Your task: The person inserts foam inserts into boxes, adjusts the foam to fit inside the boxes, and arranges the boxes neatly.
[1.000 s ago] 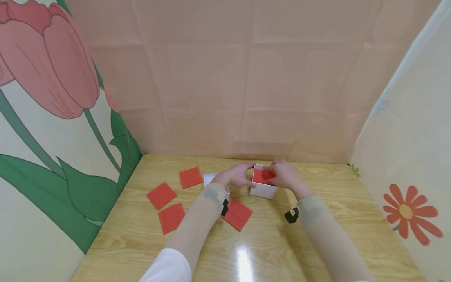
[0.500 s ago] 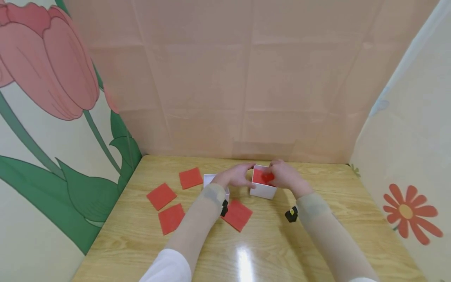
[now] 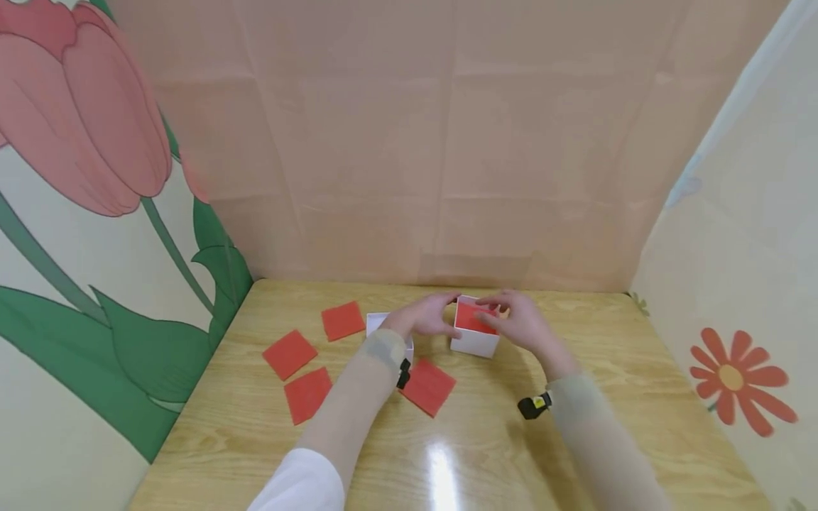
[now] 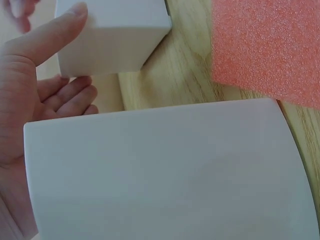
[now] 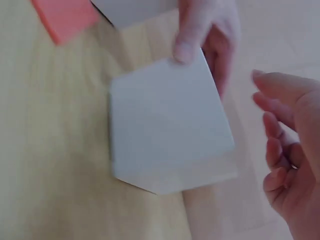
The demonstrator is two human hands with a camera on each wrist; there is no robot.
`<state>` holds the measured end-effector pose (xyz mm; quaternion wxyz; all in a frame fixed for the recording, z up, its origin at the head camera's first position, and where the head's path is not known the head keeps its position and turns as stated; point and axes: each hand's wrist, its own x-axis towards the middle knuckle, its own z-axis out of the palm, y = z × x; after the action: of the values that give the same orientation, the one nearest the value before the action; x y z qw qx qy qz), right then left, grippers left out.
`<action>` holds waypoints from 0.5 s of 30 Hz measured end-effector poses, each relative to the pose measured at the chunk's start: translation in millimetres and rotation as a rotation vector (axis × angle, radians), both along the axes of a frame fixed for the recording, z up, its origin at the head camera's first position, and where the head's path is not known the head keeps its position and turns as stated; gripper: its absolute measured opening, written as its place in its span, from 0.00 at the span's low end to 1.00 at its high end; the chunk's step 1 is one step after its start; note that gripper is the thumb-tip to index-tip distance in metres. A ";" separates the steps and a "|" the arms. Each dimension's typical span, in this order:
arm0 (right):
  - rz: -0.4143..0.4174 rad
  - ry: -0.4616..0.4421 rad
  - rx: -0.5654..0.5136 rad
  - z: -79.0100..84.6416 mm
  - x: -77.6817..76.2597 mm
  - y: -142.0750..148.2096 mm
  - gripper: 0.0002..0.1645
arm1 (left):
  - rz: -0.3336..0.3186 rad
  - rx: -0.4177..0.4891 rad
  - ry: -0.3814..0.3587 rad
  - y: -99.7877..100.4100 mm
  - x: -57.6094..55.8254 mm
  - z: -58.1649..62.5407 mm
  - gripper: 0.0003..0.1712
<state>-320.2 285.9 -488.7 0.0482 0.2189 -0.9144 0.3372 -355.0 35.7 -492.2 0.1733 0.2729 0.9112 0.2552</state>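
Note:
A white open box (image 3: pixel 474 343) stands near the back of the table, a red foam sheet (image 3: pixel 471 318) lying inside it. My left hand (image 3: pixel 424 315) holds the box at its left side; in the left wrist view the thumb lies on the wall of the box (image 4: pixel 112 47) and the fingers bend at another side. Over the box's right edge hovers my right hand (image 3: pixel 522 323), fingers loosely bent. The right wrist view shows this hand (image 5: pixel 295 140) apart from the box (image 5: pixel 165 120), holding nothing visible.
A second white box (image 3: pixel 377 321) stands left of the first, partly hidden by my left forearm. Several red foam sheets lie on the wooden table: one (image 3: pixel 429 387) in front of the boxes, others (image 3: pixel 290 354) to the left. A fabric backdrop (image 3: pixel 358 142) rises behind.
My right hand has come out of the box and up to the right, leaving the red foam sheet inside. The left hand stays on the box. The head view has shifted slightly.

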 end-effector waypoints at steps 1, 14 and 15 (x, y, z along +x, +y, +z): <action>0.001 0.031 -0.026 -2.7 4.3 -1.0 0.20 | -0.001 -0.002 0.001 -0.5 0.1 1.0 0.57; 0.282 0.249 0.035 -48.6 58.1 -22.7 0.18 | -0.021 0.003 0.030 -2.4 -1.4 2.6 0.57; 0.299 0.261 0.042 -50.6 60.8 -24.1 0.18 | -0.023 0.002 0.036 -2.3 -1.8 2.3 0.57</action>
<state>-259.4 261.8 -539.3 0.1112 0.3951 -0.8645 0.2900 -356.9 33.5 -489.9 0.1596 0.2879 0.9107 0.2494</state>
